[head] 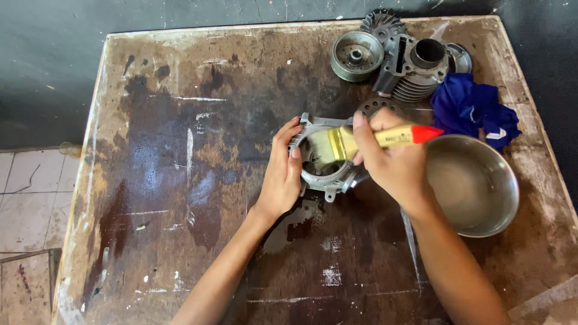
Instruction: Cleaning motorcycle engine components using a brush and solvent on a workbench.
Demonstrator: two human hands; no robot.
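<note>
A round grey metal engine cover (321,176) lies in the middle of a stained brown wooden table (180,180). My left hand (282,174) grips its left rim and steadies it. My right hand (391,159) holds a paintbrush (361,141) with a yellow handle and red end. The pale bristles rest inside the cover's hollow. The right part of the cover is hidden behind my right hand.
A steel bowl (481,183) with cloudy liquid stands right of my right hand. A blue rag (472,111) lies behind it. At the back right sit a finned engine cylinder (418,69), a round metal drum (356,55) and a toothed gear. Tiled floor lies to the left.
</note>
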